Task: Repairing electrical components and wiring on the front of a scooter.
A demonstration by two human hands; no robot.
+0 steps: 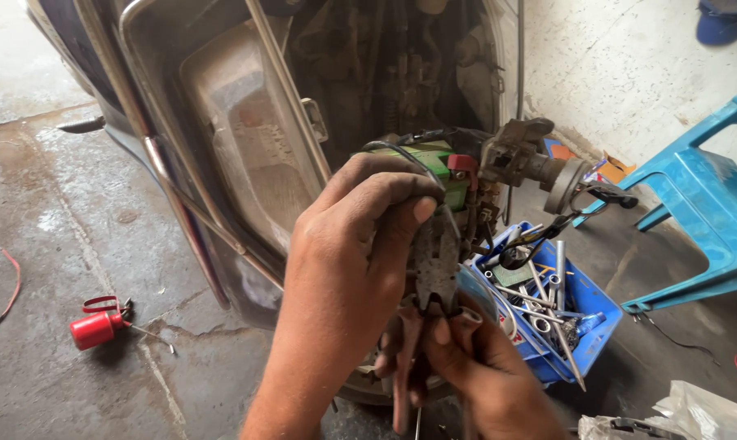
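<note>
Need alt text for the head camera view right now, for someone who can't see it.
The left hand pinches a thin dark wire while the right hand grips pliers just below it, in front of an opened scooter body. A blue tool tray sits right; a red oil can lies left.

Left hand (pixel 348 244) is raised, back to the camera, fingers bent and pinched together at the tips. Right hand (pixel 466 358) sits lower, fingers curled tight in a grip.
</note>
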